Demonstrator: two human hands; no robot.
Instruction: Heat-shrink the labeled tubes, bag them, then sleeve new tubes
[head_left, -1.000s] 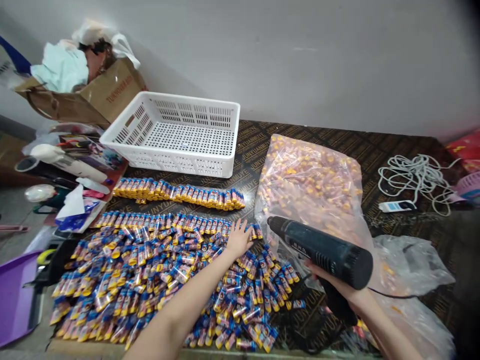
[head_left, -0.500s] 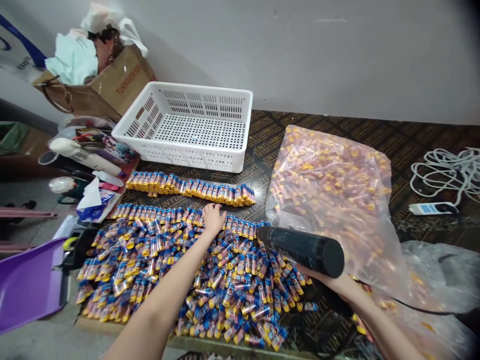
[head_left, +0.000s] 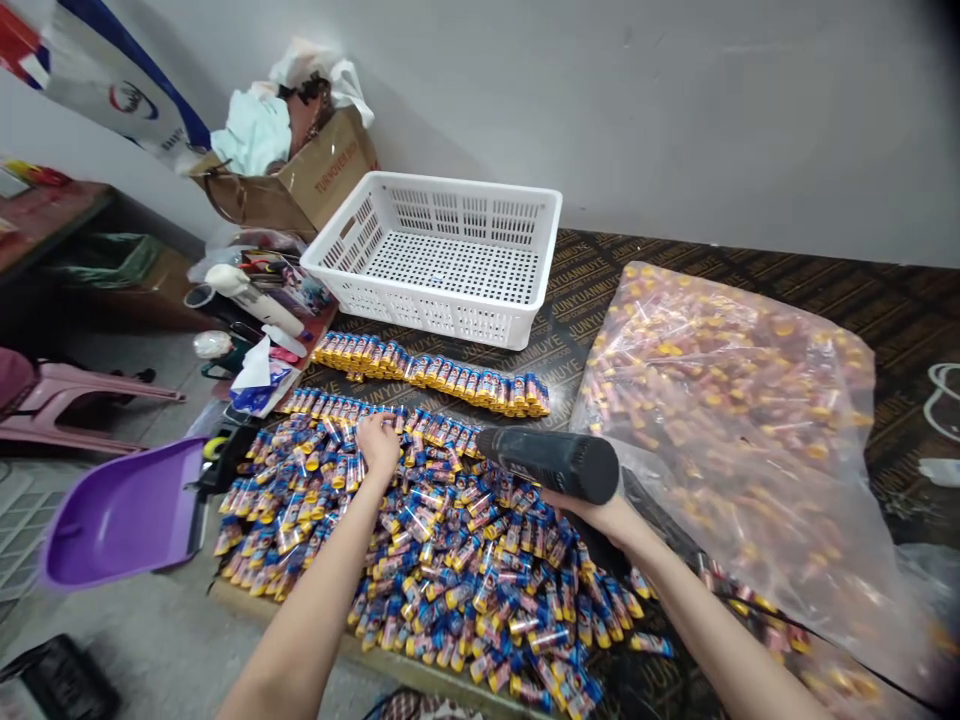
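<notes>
Many small clear tubes with blue and yellow ends (head_left: 450,560) lie heaped on the dark patterned table. Along the heap's back edge runs a row of upright tubes (head_left: 337,407), and my left hand (head_left: 379,442) touches this row with its fingers bent; what they hold, if anything, is too small to make out. My right hand (head_left: 600,512) is wrapped round the handle of a black heat gun (head_left: 551,462), whose barrel points left over the row. Behind them stands a separate band of packed tubes (head_left: 435,374).
A white basket (head_left: 435,305) stands at the back. On the right lies a large plastic bag of pink and yellow pieces (head_left: 720,380). At the left are a cardboard box (head_left: 330,175), a purple dustpan (head_left: 127,515) and bottles (head_left: 247,297). A cable trails at the right.
The view has swung left, so the scene sits further right. My left hand has moved left along the row. The heat gun in my right hand has also shifted left over the row.
</notes>
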